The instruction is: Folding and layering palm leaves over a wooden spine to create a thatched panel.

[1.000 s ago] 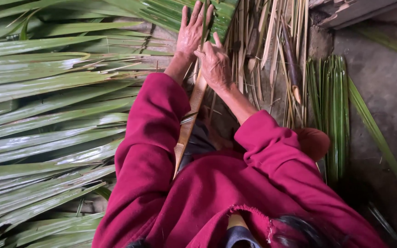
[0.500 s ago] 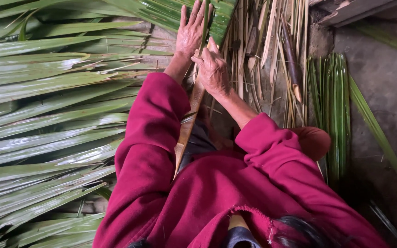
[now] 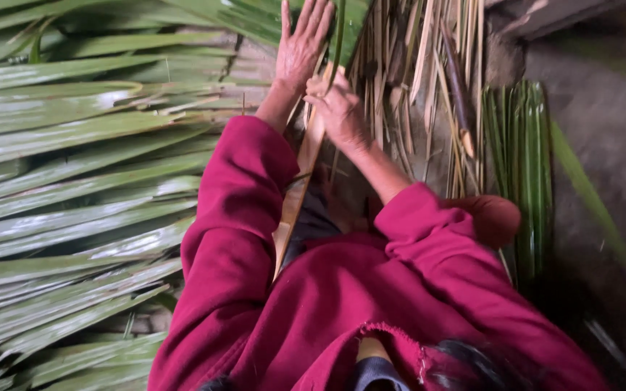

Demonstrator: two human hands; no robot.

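I see the left hand [image 3: 300, 45] flat and open on the green fronds [image 3: 74, 145] while the right hand [image 3: 338, 108], fingers pinching a green leaf strip [image 3: 340, 32] against the pale wooden slat [image 3: 300, 185], risks tearing it if pulled askew.
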